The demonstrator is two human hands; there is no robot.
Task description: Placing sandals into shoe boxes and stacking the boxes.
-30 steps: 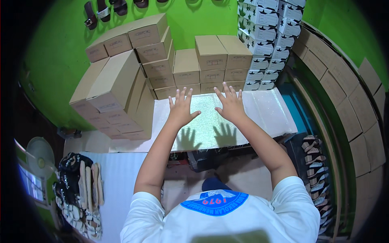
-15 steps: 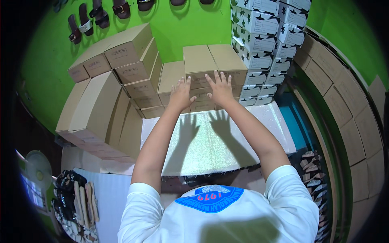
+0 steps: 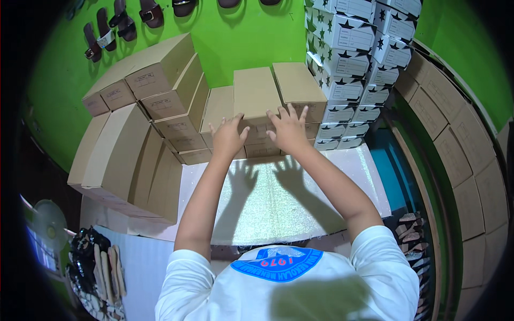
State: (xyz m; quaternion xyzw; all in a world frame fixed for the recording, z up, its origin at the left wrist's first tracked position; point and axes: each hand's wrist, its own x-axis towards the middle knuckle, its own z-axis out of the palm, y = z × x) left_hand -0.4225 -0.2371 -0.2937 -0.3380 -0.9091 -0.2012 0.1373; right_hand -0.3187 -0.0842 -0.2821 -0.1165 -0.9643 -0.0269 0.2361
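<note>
Light falls from above, brightest on the bench, whose sheen glares pale green mid-surface. The left hand and right hand throw distinct shadows onto it. A broad shadow darkens the shirt on its near side. Beyond the bench, the wall is well lit; left of it, the fan sits in gloom. Right of it, boxes bow toward the black fisheye rim.

Brown boxes, plain-topped; lime-green wall; white cartons (black-star pattern).

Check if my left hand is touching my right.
Apart: the head view shows brown cardboard box through the gap between left hand and right hand.
</note>
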